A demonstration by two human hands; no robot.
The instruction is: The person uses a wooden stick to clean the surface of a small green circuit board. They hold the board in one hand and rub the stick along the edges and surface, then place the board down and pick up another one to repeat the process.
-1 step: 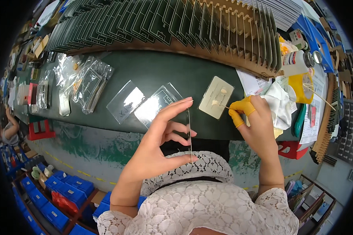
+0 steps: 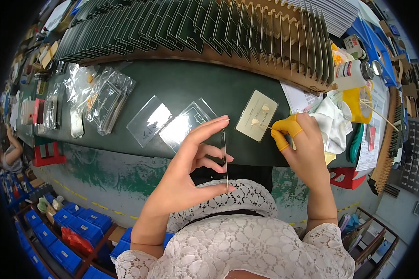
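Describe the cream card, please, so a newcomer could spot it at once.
On the dark green table, find the long brown rack. Below its right half, just left of the right hand, lies the cream card; unlike the clear sheets further left, it bears pale dabs.

The thin panel point(image 2: 226, 176) shows edge-on, the slim stick point(image 2: 265, 126) slanting.

This looks like a factory workshop: dark panels point(image 2: 186, 29) stand slotted in a long brown rack point(image 2: 284, 76) across the top, above a green table point(image 2: 181, 86); labelled blue bins point(image 2: 82, 226) crowd the lower left; yellow lines point(image 2: 101, 206) mark the scuffed floor point(image 2: 93, 183); the right hand point(image 2: 309, 151) wears yellow finger covers point(image 2: 288, 126).
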